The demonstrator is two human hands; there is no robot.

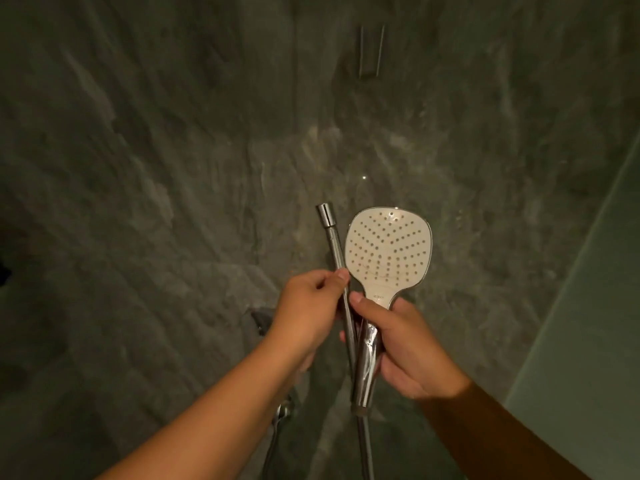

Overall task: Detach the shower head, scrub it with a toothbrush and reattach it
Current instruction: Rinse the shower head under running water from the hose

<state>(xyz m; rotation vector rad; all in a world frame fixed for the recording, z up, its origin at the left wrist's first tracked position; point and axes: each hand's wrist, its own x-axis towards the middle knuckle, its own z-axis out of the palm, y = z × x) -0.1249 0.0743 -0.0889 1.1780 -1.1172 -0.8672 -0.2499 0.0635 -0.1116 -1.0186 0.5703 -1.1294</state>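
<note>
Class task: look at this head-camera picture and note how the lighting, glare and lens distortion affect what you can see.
Head view: dim, warm light; the stone wall is murky, brightest behind the shower head. Glare streaks its chrome handle and the hose. Wide-angle bending curves the right edge; the left hand and right hand look sharp.

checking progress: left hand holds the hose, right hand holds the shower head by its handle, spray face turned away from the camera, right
Not quite. In the head view the shower head's white nozzle face is turned toward the camera, not away. The rest stands: the left hand holds the hose, and the right hand grips the handle.
</note>
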